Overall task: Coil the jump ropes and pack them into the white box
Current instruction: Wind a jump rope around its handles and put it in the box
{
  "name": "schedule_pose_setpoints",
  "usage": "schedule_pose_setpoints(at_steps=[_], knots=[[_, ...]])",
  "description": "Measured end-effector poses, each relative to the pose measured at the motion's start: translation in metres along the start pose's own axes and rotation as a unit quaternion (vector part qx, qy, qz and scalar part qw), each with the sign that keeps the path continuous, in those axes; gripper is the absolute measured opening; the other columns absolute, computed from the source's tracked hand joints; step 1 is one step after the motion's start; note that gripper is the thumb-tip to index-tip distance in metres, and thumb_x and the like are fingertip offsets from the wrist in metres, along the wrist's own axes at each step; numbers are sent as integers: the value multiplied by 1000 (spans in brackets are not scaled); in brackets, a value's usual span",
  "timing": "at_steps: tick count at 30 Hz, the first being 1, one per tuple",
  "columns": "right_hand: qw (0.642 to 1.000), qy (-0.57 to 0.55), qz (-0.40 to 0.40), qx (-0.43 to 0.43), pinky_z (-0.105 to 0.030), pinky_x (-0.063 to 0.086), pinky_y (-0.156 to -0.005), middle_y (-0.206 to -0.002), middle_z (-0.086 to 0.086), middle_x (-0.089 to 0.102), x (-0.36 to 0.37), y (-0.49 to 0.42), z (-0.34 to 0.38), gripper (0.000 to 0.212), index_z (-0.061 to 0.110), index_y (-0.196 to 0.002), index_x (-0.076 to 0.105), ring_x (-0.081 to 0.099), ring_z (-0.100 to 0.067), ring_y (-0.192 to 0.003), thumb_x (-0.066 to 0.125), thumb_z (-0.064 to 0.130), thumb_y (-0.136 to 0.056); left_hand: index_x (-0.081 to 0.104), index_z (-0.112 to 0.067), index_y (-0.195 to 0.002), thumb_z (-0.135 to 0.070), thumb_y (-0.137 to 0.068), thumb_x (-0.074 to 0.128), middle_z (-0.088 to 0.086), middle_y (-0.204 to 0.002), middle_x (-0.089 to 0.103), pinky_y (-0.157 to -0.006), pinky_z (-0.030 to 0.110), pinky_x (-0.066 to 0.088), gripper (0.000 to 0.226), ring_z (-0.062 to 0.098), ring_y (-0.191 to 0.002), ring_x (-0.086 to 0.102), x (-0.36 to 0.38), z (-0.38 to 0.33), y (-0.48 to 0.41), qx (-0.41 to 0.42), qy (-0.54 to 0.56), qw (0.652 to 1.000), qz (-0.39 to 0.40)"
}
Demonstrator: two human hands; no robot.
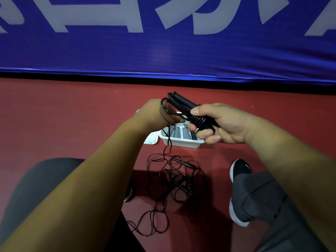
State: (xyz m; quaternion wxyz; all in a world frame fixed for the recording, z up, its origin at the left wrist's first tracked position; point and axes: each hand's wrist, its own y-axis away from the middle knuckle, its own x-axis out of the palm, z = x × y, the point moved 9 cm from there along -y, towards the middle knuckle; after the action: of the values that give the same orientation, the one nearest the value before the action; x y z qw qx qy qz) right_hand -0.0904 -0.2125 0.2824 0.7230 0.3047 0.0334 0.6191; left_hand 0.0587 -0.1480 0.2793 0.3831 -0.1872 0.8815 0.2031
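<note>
Forearms fill the foreground. Beyond them, the right hand (218,124) grips the handles (181,102), already wrapped; the left hand (156,113) pinches the cord (170,142), which trails to a floor tangle (174,179). The box (180,141) lies beneath. Recommended: keep wraps tight, feed slack steadily.

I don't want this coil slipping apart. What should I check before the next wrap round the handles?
1. Grip: the right hand holds both black handles together: ok.
2. The wound turns sit side by side on the handles: ok.
3. The left hand holds the cord: ok.
4. Cord fully wound: not ok; a tail hangs down to the floor pile.
5. Tail free of that tangle: cannot tell.
6. Room in the white box: cannot tell; the hands hide part of it.
</note>
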Motion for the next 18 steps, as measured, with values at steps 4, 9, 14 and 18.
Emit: schedule_pose_setpoints(at_steps=[4,9,14,18], knots=[[992,67,63,83,-19,30,-37,-89,-19,65,6,7,-17,36,-2,-118,57,41,-14,-53,68,21,-92,80,-6,-84,-27,-84,77,19,-78,74,-66,34,55,21,20,-65,61,-15,-11,7,19,98,995,0],[975,139,101,143,-21,35,-39,-89,-16,65,12,11,-33,31,3,-123,60,47,-16,-54,68,17,-97,73,1,-92,-6,-82,87,9,-93,80,-84,36,62,19,18,-86,75,-9,-27,14,12,262,964,49],[960,222,58,158,-27,51,-44,-90,-14,69,0,3,-42,20,10,-114,64,58,-20,-62,72,19,-99,72,2,-89,0,-77,88,15,-98,79,-99,44,59,20,32,-105,74,-12,-47,22,68,224,972,31],[962,237,-15,136,-29,56,-47,-89,-9,72,-13,-6,-37,18,8,-111,66,61,-18,-62,68,23,-103,72,-5,-88,2,-79,82,12,-89,78,-74,34,57,14,23,-80,71,-19,-55,25,92,186,978,4]])
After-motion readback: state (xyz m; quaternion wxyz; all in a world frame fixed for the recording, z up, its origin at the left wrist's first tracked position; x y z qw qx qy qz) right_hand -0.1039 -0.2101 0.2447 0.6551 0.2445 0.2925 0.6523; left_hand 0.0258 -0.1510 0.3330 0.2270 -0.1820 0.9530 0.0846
